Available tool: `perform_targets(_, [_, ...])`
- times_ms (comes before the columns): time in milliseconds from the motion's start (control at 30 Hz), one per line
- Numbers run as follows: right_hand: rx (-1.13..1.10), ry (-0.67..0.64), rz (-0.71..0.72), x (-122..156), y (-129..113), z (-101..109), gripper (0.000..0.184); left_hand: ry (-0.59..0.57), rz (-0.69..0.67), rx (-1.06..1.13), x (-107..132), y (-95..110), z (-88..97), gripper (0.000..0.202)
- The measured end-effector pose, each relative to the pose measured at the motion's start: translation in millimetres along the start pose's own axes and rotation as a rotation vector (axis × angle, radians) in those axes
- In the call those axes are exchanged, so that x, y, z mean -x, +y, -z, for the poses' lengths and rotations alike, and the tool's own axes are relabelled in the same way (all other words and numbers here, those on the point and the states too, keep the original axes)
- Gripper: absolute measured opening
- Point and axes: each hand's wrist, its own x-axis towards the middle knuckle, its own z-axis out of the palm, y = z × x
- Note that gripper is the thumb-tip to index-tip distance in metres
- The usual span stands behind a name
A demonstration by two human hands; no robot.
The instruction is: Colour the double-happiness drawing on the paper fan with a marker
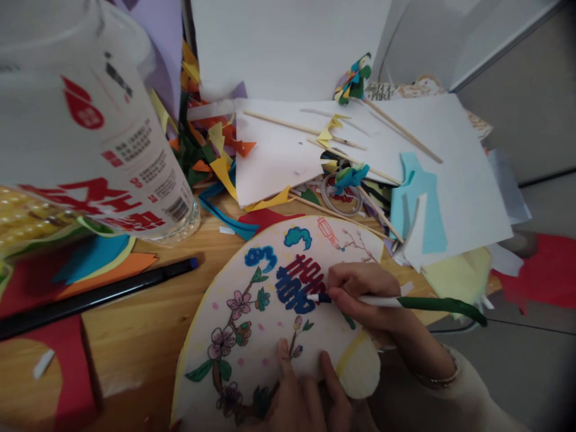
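Marker (378,301) gripped in the right hand (360,294), tip touching the round fan (202,336) at 9 o'clock, spread left hand (306,396) pressing its lower edge.

my cream fan (270,318) shows pink blossoms (238,304) on a brown branch (216,375) with green leaves (199,371), blue clouds (260,257) and a red-and-blue pattern (297,282) above, inside a yellow rim (197,298), and my pen (405,302) is white and green.

A large plastic bottle (85,120) stands on a wooden desk (121,336) near a black marker (99,295), with coloured paper scraps (211,144) and bamboo skewers (306,130) beyond.
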Motion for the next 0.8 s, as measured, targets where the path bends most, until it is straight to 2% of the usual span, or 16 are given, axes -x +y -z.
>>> perform_targets(67, [-0.005, 0.028, -0.01, 0.6, 0.0, 0.1, 0.037, 0.01, 0.012, 0.015, -0.7, -0.5, -0.2, 0.021])
perform_targets(267, [0.018, 0.005, 0.014, -0.4, 0.8, 0.0, 0.038, 0.039, 0.043, 0.076, -2.4, 0.4, -3.6, 0.019])
perform_targets(433, [-0.006, 0.027, 0.101, -0.2, 2.6, -1.3, 0.035, 0.069, 0.108, 0.07, -0.2, 6.4, -5.3, 0.018])
perform_targets(633, [0.028, 0.007, 0.12, -1.8, -1.6, -1.3, 0.034, -0.046, 0.021, 0.074, -0.5, -1.6, 2.9, 0.018])
perform_targets(800, [0.038, 0.011, 0.126, -2.1, 0.4, -1.9, 0.034, -0.074, -0.01, 0.148, -3.6, -7.7, 6.0, 0.016])
